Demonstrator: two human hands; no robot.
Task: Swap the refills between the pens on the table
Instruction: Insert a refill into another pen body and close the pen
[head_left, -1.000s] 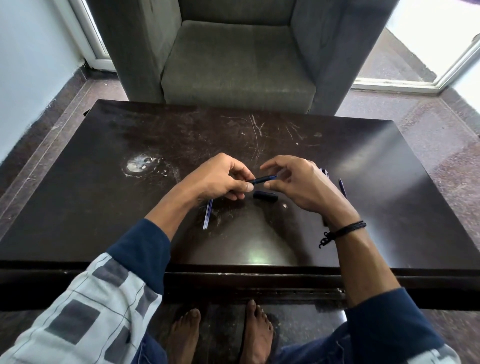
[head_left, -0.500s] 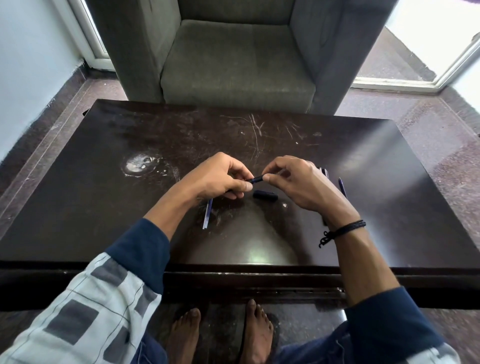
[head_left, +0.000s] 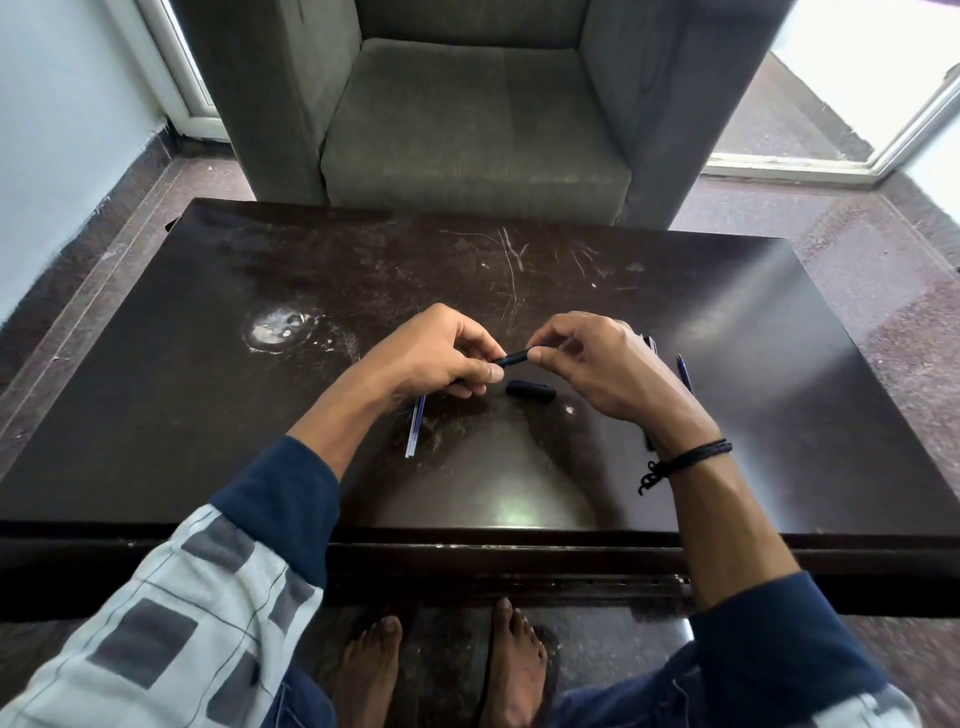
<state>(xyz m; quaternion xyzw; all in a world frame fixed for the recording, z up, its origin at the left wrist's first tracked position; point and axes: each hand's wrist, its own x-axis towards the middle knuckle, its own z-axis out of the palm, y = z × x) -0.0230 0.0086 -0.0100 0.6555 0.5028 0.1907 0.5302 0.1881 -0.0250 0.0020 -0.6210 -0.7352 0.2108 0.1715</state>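
Note:
Both hands hold one dark pen barrel (head_left: 511, 357) just above the middle of the dark table (head_left: 218, 405). My left hand (head_left: 434, 353) grips its left end in curled fingers. My right hand (head_left: 597, 364) pinches its right tip between thumb and forefinger. A short black cap (head_left: 530, 389) lies on the table right below the barrel. Two thin blue refills (head_left: 415, 426) lie side by side under my left wrist. A slim blue pen part (head_left: 684, 371) lies to the right of my right hand, with another piece (head_left: 649, 343) partly hidden behind that hand.
A grey armchair (head_left: 478, 119) stands against the table's far edge. The tabletop has a white scuff mark (head_left: 278, 326) at the left and scratches at the back. My bare feet (head_left: 441, 670) show under the near edge.
My right fingers have slid along the barrel to its tip and now pinch it. The visible blue stretch between the hands got shorter. The left hand has stayed in place.

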